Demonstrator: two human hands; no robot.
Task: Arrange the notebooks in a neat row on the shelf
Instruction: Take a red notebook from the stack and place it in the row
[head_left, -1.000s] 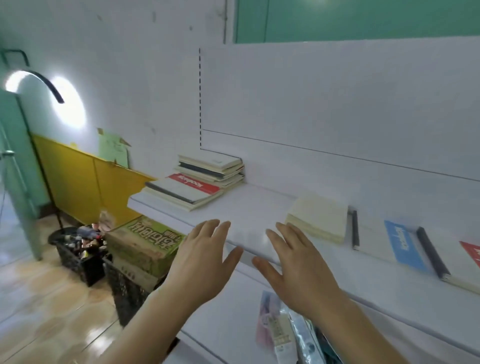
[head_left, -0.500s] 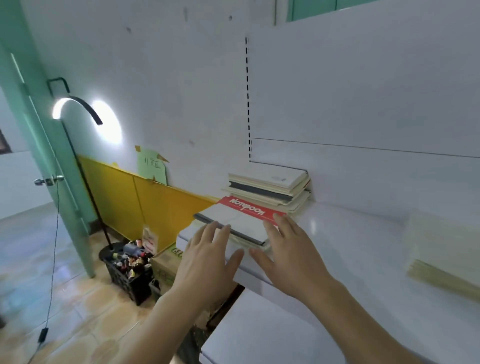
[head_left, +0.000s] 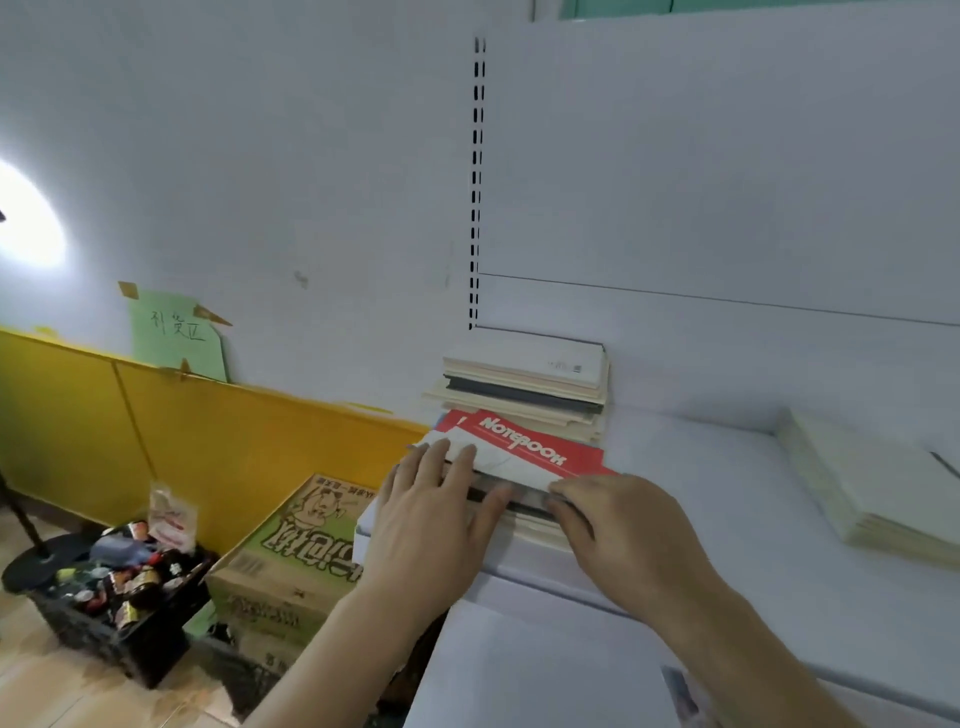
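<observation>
Both forearms reach forward and up from the bottom of the view to the left end of the white shelf. The left hand lies palm down, its straight fingers spread over the near left part of a red-and-white notebook and its thumb lying along the dark near edge of the pile under it. The right hand is at the near right corner of the same pile, fingers bent over the dark edge and gripping it. The notebook, with "Notebook" printed upside down on its red band, tops a low pile at the shelf's front left corner, sitting a little askew so that another red cover shows behind it. Just behind, against the back panel, stands a taller stack of books with cream and dark page edges. A cream pad lies flat well apart toward the shelf's right edge. Below the shelf's left end sit a green printed cardboard box and a black crate of small bottles on the floor, against a yellow wall panel.
</observation>
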